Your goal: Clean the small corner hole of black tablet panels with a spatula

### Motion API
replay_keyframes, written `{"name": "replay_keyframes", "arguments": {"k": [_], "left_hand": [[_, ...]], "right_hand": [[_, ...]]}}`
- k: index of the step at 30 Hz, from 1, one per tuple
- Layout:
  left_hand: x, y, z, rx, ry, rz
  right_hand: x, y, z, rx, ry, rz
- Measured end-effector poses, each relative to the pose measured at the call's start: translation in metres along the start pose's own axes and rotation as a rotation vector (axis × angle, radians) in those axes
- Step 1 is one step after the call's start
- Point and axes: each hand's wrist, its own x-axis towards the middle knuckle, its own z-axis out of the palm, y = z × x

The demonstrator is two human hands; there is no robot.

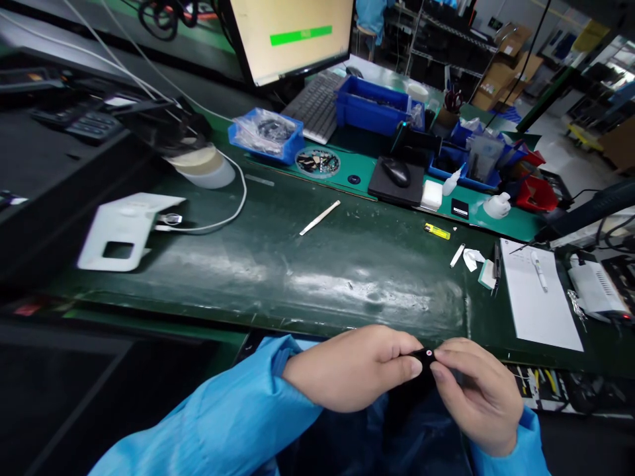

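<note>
Just in front of the bench's near edge, both hands meet around a small black part with a white and red dot on it. My left hand pinches its left end between thumb and forefinger. On the other end, the thumb and fingertips of my right hand press together. Most of the part is covered by the fingers, so its kind does not show. Blue sleeves cover both wrists.
On the green bench lie a wooden stick, a yellow lighter-like item and white paper with a pen. At left is a white bracket. Blue bins, a mouse and a monitor stand behind. Below the edge is a tool drawer.
</note>
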Motion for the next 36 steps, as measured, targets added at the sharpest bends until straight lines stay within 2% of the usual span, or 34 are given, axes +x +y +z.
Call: {"name": "replay_keyframes", "arguments": {"k": [3, 6, 11, 15, 19, 27, 36], "left_hand": [[-0.005, 0.007, 0.002, 0.066, 0.011, 0.008], [-0.012, 0.021, 0.001, 0.185, 0.040, 0.022], [-0.023, 0.045, -0.006, 0.408, 0.110, 0.108], [-0.027, 0.051, -0.007, 0.399, 0.166, 0.169], [-0.030, 0.044, -0.001, 0.365, 0.195, 0.189], [-0.032, 0.015, 0.013, 0.348, 0.278, 0.246], [-0.032, 0.004, 0.018, 0.410, 0.288, 0.306]], "right_hand": [[0.004, -0.001, -0.004, 0.011, -0.029, -0.041], [0.013, -0.004, -0.010, -0.028, -0.059, -0.143], [0.032, -0.008, -0.018, -0.098, -0.040, -0.289], [0.038, -0.008, -0.018, -0.136, -0.004, -0.323], [0.036, -0.006, -0.017, -0.145, -0.028, -0.354], [0.032, -0.003, -0.018, -0.192, -0.147, -0.388], [0.038, -0.010, -0.012, -0.214, -0.116, -0.392]]}}
